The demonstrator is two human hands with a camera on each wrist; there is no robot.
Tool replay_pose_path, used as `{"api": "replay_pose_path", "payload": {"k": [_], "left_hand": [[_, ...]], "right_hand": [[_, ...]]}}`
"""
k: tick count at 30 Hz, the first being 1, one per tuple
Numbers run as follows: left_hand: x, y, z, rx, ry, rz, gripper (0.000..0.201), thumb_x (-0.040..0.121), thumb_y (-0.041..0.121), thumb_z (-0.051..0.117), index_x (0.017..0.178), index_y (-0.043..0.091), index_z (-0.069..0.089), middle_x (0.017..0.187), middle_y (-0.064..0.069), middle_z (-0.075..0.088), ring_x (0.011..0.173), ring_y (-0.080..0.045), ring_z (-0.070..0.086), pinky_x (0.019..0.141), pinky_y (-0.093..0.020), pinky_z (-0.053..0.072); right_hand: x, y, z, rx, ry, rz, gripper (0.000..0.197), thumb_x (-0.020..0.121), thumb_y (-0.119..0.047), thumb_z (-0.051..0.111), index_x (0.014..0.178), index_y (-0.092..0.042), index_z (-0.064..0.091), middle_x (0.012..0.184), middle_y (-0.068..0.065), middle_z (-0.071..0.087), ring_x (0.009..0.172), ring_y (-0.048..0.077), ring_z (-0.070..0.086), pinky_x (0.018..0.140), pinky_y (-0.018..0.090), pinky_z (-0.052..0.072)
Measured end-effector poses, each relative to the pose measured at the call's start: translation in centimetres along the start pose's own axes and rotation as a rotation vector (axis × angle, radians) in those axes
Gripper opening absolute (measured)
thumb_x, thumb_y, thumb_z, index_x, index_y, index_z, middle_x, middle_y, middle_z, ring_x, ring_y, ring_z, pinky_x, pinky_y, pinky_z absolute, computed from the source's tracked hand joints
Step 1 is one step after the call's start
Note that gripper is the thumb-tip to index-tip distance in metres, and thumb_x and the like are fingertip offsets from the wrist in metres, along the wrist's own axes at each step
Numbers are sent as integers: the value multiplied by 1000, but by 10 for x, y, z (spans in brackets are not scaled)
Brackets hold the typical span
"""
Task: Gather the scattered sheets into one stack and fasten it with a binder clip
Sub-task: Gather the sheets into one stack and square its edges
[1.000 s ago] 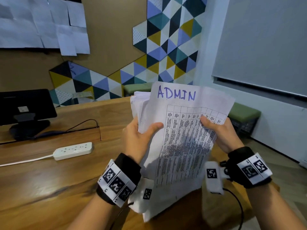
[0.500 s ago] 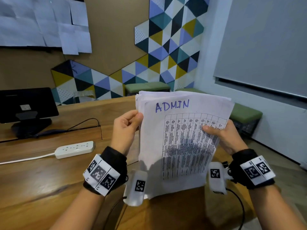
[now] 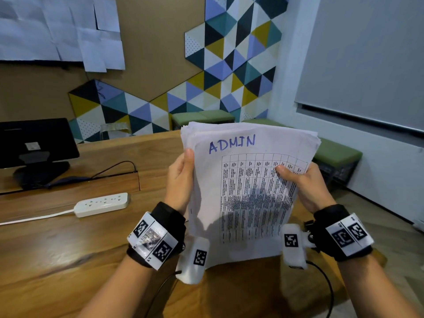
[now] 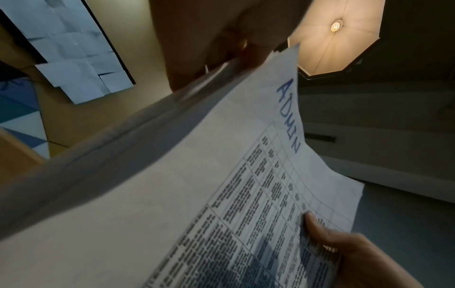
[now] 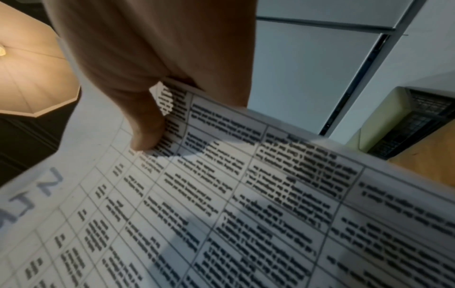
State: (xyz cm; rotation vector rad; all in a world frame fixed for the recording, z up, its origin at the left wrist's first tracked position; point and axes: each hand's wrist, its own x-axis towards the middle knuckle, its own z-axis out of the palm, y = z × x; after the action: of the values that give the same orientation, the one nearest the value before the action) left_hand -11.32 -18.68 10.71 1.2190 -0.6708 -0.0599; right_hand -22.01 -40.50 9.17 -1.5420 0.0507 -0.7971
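Left hand [image 3: 180,180] pinching the stack of sheets [image 3: 243,191] at its left edge, right hand [image 3: 302,184] clamping the right edge, thumb on the printed table; stack upright above the wooden surface [image 3: 68,244]. Likely risk: uneven top edges slipping apart if either grip loosens. No binder clip in view; power strip [image 3: 102,204], monitor [image 3: 36,145], patterned wall [image 3: 231,53] beyond.
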Motion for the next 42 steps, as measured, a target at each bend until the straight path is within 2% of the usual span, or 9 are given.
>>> {"api": "replay_pose_path", "payload": {"k": [4,9,14,17,22,32,37,40,42], "left_hand": [[1,-2,3,127,-126,64,100,43,89,51,125,35,34,134,-6,38,128,-21,39,107,-38,37],[23,0,3,331,-10,60,158,21,78,70,145,20,-9,154,-6,12,139,-13,17,117,-42,11],[27,15,12,146,-94,33,77,61,6,81,123,13,37,119,-6,54,105,-13,56,94,-34,50],[26,17,13,103,-32,103,83,55,17,82,121,15,32,125,-10,49,110,-15,53,91,-23,50],[18,7,6,72,-121,-73,101,49,22,83,131,9,26,129,-14,50,116,-24,55,97,-47,48],[22,20,14,41,-148,-52,51,83,2,59,131,7,40,104,-3,63,86,-5,63,77,-16,54],[25,34,27,48,41,125,44,89,0,50,130,11,39,124,-5,50,116,-21,50,96,-31,46],[30,30,20,50,46,-29,75,87,25,58,146,15,12,149,-6,29,133,-17,36,107,-26,33],[27,26,16,72,-6,-89,72,84,41,58,142,11,28,143,-9,41,129,-19,42,111,-34,32]], "right_hand": [[0,1,-1,22,52,-12,83,29,-59,84,97,-18,63,86,-11,75,82,4,70,66,16,54],[-5,3,-6,87,93,-25,79,33,-52,87,99,-15,63,89,-7,75,85,9,70,70,22,56],[-4,-8,-4,72,155,-71,80,33,-55,86,100,-17,64,91,-9,75,90,9,69,75,22,56],[-6,-15,-3,63,161,-90,81,35,-55,86,101,-15,63,91,-7,75,90,11,69,74,24,57],[-13,-13,-11,64,97,-11,86,46,-47,85,117,-8,58,94,-9,74,88,8,69,70,19,54],[-6,-11,5,139,139,-20,67,45,-52,81,100,-18,61,86,-12,75,81,4,70,65,17,54],[-3,-10,18,130,214,-71,44,52,-35,71,92,-21,60,73,-16,73,70,0,68,61,16,53],[-4,-13,14,150,217,-102,60,46,-48,78,95,-19,60,79,-14,74,74,1,69,62,16,53],[-3,-17,13,162,193,-95,64,46,-51,78,97,-17,60,79,-14,74,75,0,69,62,15,53]]}}
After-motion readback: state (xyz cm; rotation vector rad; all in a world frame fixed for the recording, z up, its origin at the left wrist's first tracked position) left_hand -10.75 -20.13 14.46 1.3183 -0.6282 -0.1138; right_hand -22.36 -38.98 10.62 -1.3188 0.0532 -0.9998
